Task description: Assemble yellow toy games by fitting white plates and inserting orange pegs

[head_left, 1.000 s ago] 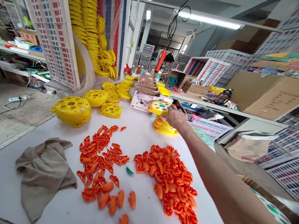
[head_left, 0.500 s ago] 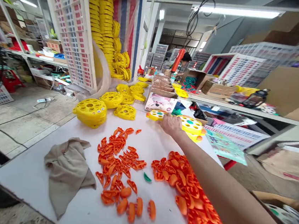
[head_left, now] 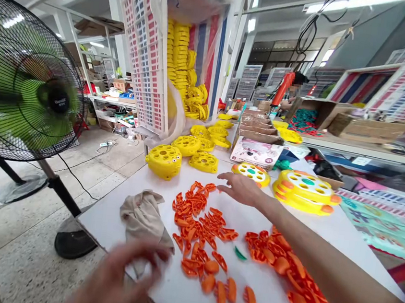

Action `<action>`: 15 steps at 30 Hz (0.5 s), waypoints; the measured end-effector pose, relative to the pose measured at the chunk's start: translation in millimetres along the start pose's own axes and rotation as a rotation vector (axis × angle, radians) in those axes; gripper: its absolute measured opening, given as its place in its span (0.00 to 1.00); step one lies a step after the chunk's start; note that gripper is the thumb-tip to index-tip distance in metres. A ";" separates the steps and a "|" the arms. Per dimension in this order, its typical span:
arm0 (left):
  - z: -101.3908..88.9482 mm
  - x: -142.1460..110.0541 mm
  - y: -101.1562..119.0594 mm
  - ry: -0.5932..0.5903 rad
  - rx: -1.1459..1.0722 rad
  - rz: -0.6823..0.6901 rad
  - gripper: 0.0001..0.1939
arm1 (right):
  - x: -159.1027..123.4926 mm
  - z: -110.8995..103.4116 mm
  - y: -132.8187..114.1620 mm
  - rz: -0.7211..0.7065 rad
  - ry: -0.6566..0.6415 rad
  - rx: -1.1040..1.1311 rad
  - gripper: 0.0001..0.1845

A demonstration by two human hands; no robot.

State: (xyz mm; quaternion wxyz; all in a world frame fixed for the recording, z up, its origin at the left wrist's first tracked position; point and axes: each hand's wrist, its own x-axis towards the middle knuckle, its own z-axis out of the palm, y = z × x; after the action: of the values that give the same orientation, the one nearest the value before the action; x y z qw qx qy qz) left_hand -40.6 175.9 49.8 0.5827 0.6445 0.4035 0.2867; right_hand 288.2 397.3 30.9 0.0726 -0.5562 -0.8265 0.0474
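My right hand (head_left: 240, 188) reaches over the white table (head_left: 260, 292), fingers stretched out and holding nothing. Just behind it lies a yellow plastic shell (head_left: 254, 174) with a white holed face and a green centre. To its right sits a stack of similar yellow shells (head_left: 305, 191) with orange side pieces. My left hand (head_left: 127, 278) is blurred at the lower left, fingers curved and apart, near a grey-brown cloth (head_left: 145, 215). Orange plastic pieces (head_left: 195, 218) are scattered mid-table, and another orange heap (head_left: 285, 261) lies partly under my right forearm. A small green piece (head_left: 240, 253) lies between them.
Yellow holed shells (head_left: 186, 145) stand at the table's far left, before a crate (head_left: 147, 54) beside stacked yellow parts. A printed box (head_left: 255, 152) is at the back. A fan (head_left: 32, 85) stands left. An orange tool (head_left: 283, 88) hangs beyond, near another person (head_left: 298, 84).
My right hand has left the yellow shell it was on and drawn back to the left. My left hand has come into view. The camera view has turned left, showing the fan.
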 end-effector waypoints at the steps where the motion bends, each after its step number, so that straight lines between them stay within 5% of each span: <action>1: -24.6 21.7 9.5 0.149 0.089 0.065 0.19 | -4.3 -1.3 -12.0 -0.046 -0.005 0.023 0.22; 3: -69.8 71.2 22.5 0.514 0.692 0.274 0.23 | -15.3 -3.7 -32.7 -0.119 -0.015 0.057 0.21; 6: -119.8 140.5 27.0 0.496 1.332 0.141 0.35 | -37.1 -6.0 -52.8 -0.190 -0.040 0.095 0.20; 10: -151.8 193.2 19.9 0.414 1.409 0.074 0.39 | -73.0 -4.6 -60.8 -0.242 -0.053 0.153 0.18; 15: -166.8 213.7 18.9 0.354 1.404 0.036 0.35 | -120.4 0.4 -55.3 -0.206 -0.018 0.234 0.20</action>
State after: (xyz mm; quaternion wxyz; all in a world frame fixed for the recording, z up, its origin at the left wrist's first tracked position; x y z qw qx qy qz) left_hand -68.2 445.3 73.0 -0.0477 0.8172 0.5702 0.0696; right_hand 282.3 264.9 31.2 0.1339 -0.4559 -0.8686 0.1405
